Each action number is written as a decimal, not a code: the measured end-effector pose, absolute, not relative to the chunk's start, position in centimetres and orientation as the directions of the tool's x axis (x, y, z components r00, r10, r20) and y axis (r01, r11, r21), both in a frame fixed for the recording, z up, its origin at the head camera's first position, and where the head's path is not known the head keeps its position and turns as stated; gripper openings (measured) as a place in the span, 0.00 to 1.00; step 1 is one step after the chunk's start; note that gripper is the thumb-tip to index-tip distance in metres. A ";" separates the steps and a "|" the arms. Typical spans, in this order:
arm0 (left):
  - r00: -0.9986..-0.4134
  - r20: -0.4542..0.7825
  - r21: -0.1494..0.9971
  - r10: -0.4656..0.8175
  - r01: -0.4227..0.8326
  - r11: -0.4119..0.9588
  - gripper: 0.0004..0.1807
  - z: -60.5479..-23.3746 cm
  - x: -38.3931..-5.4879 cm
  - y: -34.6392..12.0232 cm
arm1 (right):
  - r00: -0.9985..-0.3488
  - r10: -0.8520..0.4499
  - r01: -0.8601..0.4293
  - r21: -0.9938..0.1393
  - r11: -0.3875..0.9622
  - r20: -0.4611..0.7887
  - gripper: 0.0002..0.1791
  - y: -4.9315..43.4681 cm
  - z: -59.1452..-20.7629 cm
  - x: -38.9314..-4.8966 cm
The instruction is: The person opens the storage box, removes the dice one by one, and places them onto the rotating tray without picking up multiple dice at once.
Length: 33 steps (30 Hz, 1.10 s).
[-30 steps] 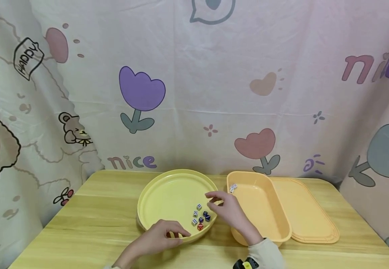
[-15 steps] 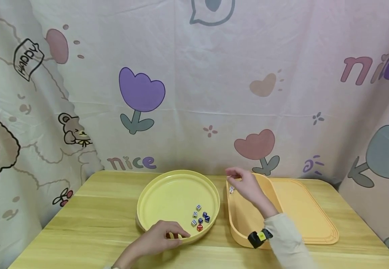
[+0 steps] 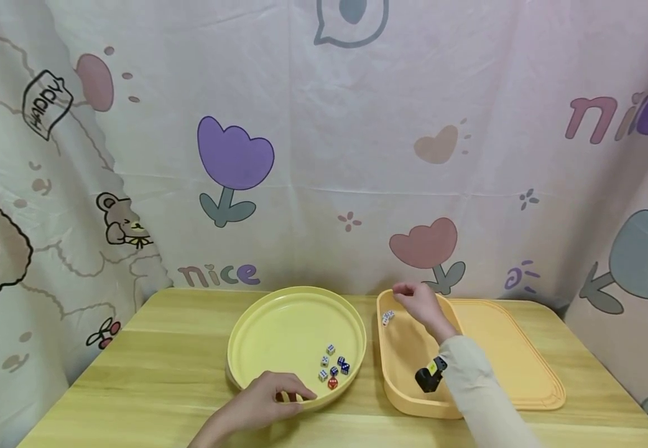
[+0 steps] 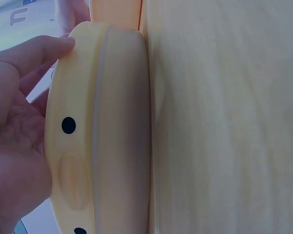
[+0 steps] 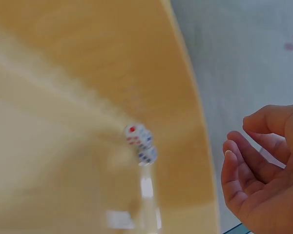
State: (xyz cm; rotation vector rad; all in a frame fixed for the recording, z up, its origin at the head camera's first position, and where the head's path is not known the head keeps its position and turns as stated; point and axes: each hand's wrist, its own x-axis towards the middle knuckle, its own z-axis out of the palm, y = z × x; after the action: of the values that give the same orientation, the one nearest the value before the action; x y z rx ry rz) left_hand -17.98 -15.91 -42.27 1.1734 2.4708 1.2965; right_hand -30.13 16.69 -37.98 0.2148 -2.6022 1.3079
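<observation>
My left hand (image 3: 268, 398) grips the near rim of a round yellow tray (image 3: 268, 323), its thumb (image 4: 63, 46) against the outer wall in the left wrist view. Several small dice lie at the tray's right front: white dice (image 3: 324, 361), dark blue dice (image 3: 345, 368) and one red die (image 3: 333, 383). My right hand (image 3: 421, 306) hovers over the back of an orange rectangular box (image 3: 421, 407), fingers loosely bent and holding nothing. In the box's back left corner sits a small cluster of white dice (image 5: 147, 155), apart from the right hand.
A flat orange lid (image 3: 509, 354) lies on the wooden table (image 3: 156, 361) to the right of the box, partly behind the right sleeve (image 3: 483, 386). A printed cloth (image 3: 324, 155) hangs behind the table's back edge.
My right hand has moved from the tray's right rim rightward and back to over the box. The left hand keeps its grip, and the dice in the tray stay where they were.
</observation>
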 end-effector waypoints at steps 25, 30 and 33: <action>-0.681 0.259 0.741 0.685 0.595 0.311 0.10 -42.4 -18.1 -16.0 | -0.982 0.089 -0.072 -0.760 0.645 0.168 0.10 16.6 -43.1 -32.2; -0.674 0.272 0.735 0.687 0.606 0.303 0.10 -42.5 -18.0 -16.0 | -0.981 0.072 -0.087 -0.735 0.672 0.181 0.09 16.4 -43.4 -32.1; -0.674 0.270 0.735 0.687 0.605 0.305 0.10 -42.5 -18.0 -15.9 | -0.978 0.064 -0.098 -0.705 0.702 0.200 0.07 16.4 -43.5 -32.0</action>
State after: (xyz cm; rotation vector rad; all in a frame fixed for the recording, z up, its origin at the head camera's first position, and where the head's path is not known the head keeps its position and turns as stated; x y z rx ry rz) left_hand -18.04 -15.93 -42.54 1.2219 2.4597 1.3182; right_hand -31.97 16.39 -43.47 0.0270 -2.7014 1.1372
